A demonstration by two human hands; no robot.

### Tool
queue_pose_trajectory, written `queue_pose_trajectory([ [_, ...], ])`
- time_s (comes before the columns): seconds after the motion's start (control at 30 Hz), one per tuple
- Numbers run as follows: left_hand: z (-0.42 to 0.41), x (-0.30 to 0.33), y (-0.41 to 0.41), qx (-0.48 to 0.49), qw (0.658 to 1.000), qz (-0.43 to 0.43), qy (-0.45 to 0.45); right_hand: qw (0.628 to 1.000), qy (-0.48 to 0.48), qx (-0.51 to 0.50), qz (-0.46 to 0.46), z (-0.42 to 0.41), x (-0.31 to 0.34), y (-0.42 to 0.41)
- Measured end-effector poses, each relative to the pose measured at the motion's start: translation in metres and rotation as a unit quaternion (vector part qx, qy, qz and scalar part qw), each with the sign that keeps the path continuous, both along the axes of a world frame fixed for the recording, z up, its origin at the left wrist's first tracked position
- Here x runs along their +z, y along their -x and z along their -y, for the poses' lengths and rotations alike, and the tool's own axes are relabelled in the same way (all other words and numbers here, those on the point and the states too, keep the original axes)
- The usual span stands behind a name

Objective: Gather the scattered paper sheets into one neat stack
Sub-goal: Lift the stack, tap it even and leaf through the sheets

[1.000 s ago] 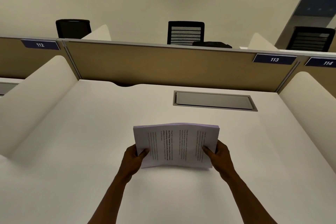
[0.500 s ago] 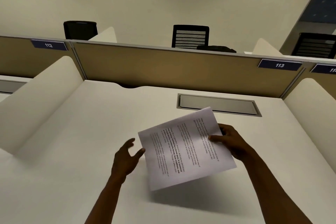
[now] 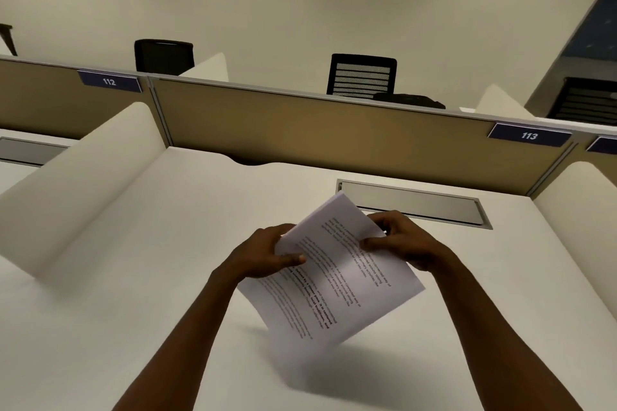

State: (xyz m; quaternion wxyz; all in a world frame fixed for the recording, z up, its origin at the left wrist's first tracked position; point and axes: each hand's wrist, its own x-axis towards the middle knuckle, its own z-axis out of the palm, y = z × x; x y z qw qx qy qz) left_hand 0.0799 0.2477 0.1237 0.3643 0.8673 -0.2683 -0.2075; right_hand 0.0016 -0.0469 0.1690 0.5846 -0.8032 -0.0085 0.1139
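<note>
Both hands — left hand point(image 3: 267, 252) & right hand point(image 3: 405, 240) — fingers clamped on paper stack point(image 3: 334, 277), tilted above desk point(image 3: 133, 294).

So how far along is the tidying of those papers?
Gathering looks done: no loose sheets show on the desk. In hand: the left hand and right hand grip the stack of papers, tilted above the desk. Left: squaring the edges and laying it flat.

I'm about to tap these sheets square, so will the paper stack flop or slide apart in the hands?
Probably floppy: the paper stack hangs tilted, unsupported below the left hand and right hand. Sheets may fan; both grips sit near its top.
</note>
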Motion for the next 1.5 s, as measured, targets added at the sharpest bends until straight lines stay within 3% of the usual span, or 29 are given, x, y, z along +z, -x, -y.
queue_pose_trajectory([
  [0.1,-0.005,-0.009,0.001,0.017,0.998,-0.053,0.030,0.999,0.009,0.031,-0.023,-0.001,0.005,-0.007],
  [0.2,-0.011,-0.021,0.005,0.039,0.984,-0.132,0.115,0.998,0.006,0.057,-0.039,0.004,0.004,-0.014],
  [0.27,-0.018,-0.028,0.008,0.054,0.969,-0.167,0.175,0.996,-0.084,0.000,-0.044,0.014,-0.001,-0.015],
  [0.3,-0.021,-0.032,0.008,0.067,0.961,-0.180,0.199,0.981,-0.176,-0.052,-0.061,0.018,-0.007,-0.015],
  [0.37,-0.029,-0.043,0.006,0.094,0.942,-0.214,0.241,0.918,-0.348,-0.167,-0.086,0.018,-0.031,-0.014],
  [0.4,-0.033,-0.049,0.004,0.107,0.929,-0.239,0.260,0.895,-0.384,-0.202,-0.102,0.011,-0.046,-0.013],
  [0.53,-0.041,-0.083,-0.010,0.182,0.879,-0.331,0.291,0.874,-0.390,-0.198,-0.210,-0.046,-0.112,-0.009],
  [0.63,-0.034,-0.110,-0.017,0.244,0.860,-0.367,0.258,0.821,-0.476,-0.212,-0.234,-0.070,-0.139,0.000],
  [0.73,-0.023,-0.124,-0.014,0.310,0.850,-0.361,0.223,0.856,-0.356,-0.294,-0.231,-0.085,-0.149,-0.001],
  [0.8,-0.018,-0.128,-0.011,0.351,0.864,-0.319,0.168,0.878,-0.240,-0.340,-0.235,-0.091,-0.162,-0.004],
  [0.9,-0.009,-0.128,-0.012,0.347,0.888,-0.279,0.117,0.890,-0.152,-0.352,-0.246,-0.094,-0.169,-0.010],
  [1.03,0.004,-0.115,-0.046,0.339,0.899,-0.247,0.124,0.893,-0.141,-0.379,-0.199,-0.084,-0.156,-0.054],
  [1.3,0.042,-0.051,-0.173,0.293,0.940,-0.092,0.147,0.914,-0.176,-0.360,-0.065,-0.033,-0.082,-0.176],
  [1.43,0.064,-0.059,-0.215,0.304,0.941,-0.103,0.104,0.895,-0.174,-0.398,-0.100,-0.020,-0.114,-0.225],
  [1.5,0.069,-0.077,-0.222,0.322,0.937,-0.124,0.052,0.903,-0.067,-0.394,-0.159,-0.021,-0.140,-0.235],
])
